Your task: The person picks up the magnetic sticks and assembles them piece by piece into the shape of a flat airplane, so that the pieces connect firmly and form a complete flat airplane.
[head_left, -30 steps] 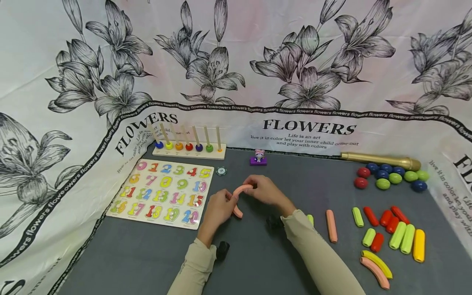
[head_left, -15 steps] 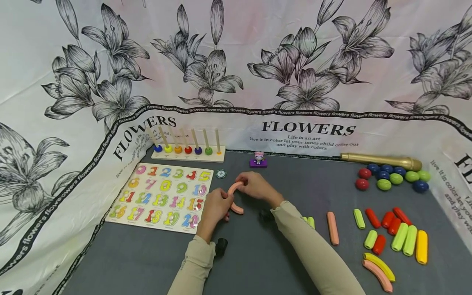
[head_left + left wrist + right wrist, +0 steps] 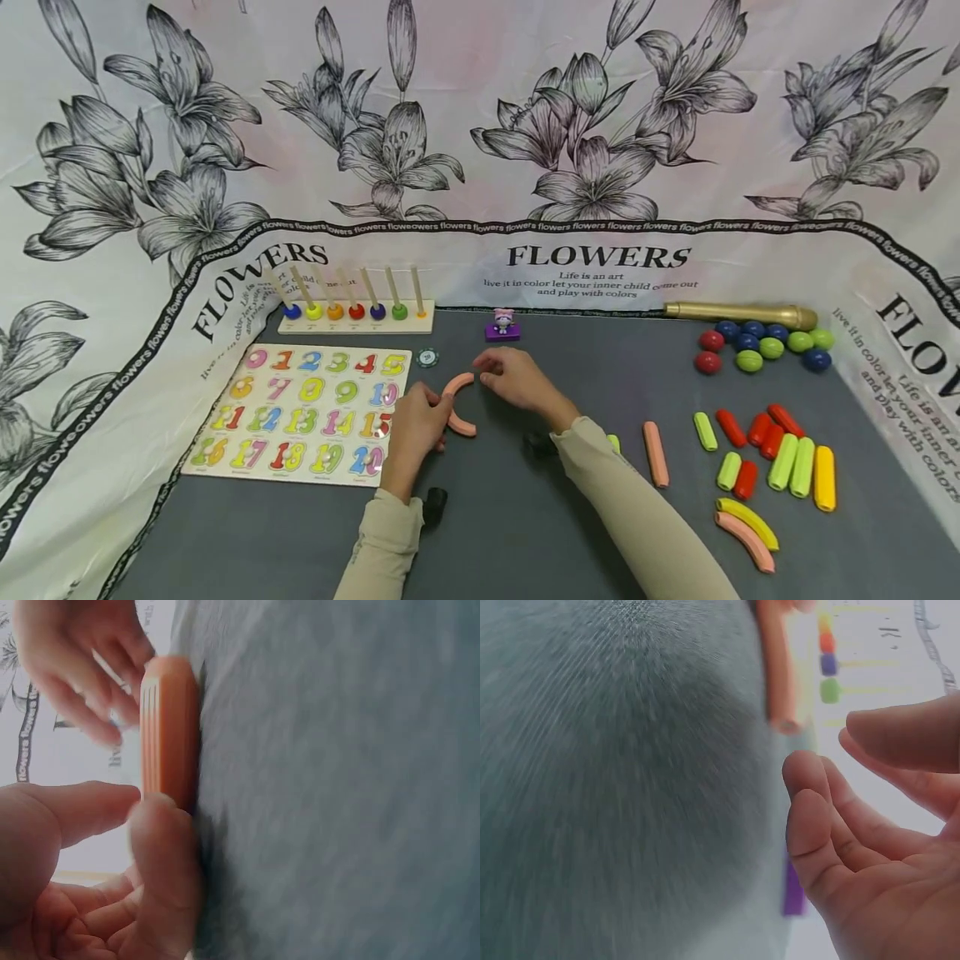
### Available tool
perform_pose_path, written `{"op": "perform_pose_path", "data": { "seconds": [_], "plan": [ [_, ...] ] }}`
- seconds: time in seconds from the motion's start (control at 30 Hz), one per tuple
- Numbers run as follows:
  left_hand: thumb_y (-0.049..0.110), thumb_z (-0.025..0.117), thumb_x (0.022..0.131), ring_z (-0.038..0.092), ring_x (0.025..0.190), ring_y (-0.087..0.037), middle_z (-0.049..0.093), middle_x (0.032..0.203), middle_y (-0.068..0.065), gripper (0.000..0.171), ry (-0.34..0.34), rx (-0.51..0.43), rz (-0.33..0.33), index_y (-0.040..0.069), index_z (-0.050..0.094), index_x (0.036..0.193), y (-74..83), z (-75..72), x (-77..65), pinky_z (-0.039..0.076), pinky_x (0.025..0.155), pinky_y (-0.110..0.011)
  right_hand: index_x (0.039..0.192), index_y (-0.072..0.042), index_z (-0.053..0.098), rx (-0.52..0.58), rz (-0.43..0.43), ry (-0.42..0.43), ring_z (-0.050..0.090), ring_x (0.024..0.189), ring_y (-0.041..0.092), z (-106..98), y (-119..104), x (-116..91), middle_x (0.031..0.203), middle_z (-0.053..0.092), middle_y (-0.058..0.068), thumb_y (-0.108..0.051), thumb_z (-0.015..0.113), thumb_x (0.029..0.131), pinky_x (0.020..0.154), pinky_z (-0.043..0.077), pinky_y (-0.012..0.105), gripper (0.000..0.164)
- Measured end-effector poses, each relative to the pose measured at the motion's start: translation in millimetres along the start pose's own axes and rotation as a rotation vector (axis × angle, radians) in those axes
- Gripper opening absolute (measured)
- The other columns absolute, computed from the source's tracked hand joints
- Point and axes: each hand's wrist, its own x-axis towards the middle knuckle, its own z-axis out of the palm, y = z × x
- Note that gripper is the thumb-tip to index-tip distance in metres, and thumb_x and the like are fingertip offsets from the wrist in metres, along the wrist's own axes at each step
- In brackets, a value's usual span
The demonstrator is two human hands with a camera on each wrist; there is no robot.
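Note:
Peach curved toy tubes [image 3: 457, 384] lie on the grey cloth in a C shape that opens to the right; my fingertips hide whether they join at the middle. My left hand [image 3: 414, 425] pinches the C's left side between thumb and finger. Up close in the left wrist view, a ribbed peach tube [image 3: 171, 727] runs beyond the fingertips. My right hand [image 3: 517, 379] hovers just right of the upper end, its fingers loosely bent around nothing. A gap shows between those fingers and the tube end [image 3: 786, 712] in the right wrist view.
Left are a number puzzle board [image 3: 322, 477], a peg stacker [image 3: 360, 327] and a chip [image 3: 427, 357]. A purple-based figurine [image 3: 503, 325] stands behind. Rightward lie a straight peach tube [image 3: 656, 454], several coloured tubes [image 3: 802, 467], egg-shaped pieces [image 3: 748, 360] and a golden rod [image 3: 742, 315].
My right hand has let go of the upper end of the C and moved slightly right. My left hand stays at the C's left side. The head view has turned right.

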Motion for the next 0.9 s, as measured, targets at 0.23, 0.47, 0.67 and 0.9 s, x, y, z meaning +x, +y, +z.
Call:
{"op": "perform_pose_path", "data": {
  "seconds": [0.23,0.47,0.67,0.9],
  "plan": [
    [0.014,0.064,0.107,0.058,0.045,-0.016,0.058,0.071,-0.007,0.032,-0.032,0.105,0.101,-0.003,0.06,0.134,-2.9,-5.7,-0.5,0.044,0.048,-0.03,0.13,0.002,0.071,0.019,0.015,0.092,0.069,0.107,0.03,-41,4,-57,0.124,0.07,0.016,-0.004,0.066,0.105,0.09,0.057,0.047,0.026],
    [0.007,0.062,0.108,0.058,0.046,-0.017,0.056,0.068,-0.004,0.035,-0.114,0.128,0.23,0.003,0.064,0.142,-6.6,-6.1,0.1,0.048,0.048,-0.032,0.126,0.002,0.073,-0.042,0.018,0.235,0.068,0.1,0.028,-79,26,-115,0.12,0.07,0.018,-0.002,0.068,0.104,0.084,0.056,0.047,0.023],
    [0.006,0.058,0.109,0.055,0.048,-0.017,0.055,0.072,-0.006,0.041,-0.156,0.153,0.244,0.007,0.06,0.15,-7.0,-11.6,1.7,0.049,0.05,-0.034,0.122,0.003,0.074,-0.168,0.119,0.333,0.065,0.091,0.025,-112,46,-158,0.112,0.071,0.013,-0.003,0.069,0.103,0.075,0.053,0.041,0.021],
    [0.001,0.056,0.108,0.054,0.046,-0.016,0.061,0.083,-0.014,0.037,-0.181,0.181,0.281,0.0,0.066,0.144,-5.1,-10.6,2.4,0.046,0.05,-0.031,0.123,0.008,0.072,-0.318,0.269,0.376,0.066,0.097,0.036,-147,81,-203,0.114,0.07,0.024,-0.001,0.068,0.102,0.082,0.054,0.054,0.024]
  ]
}}
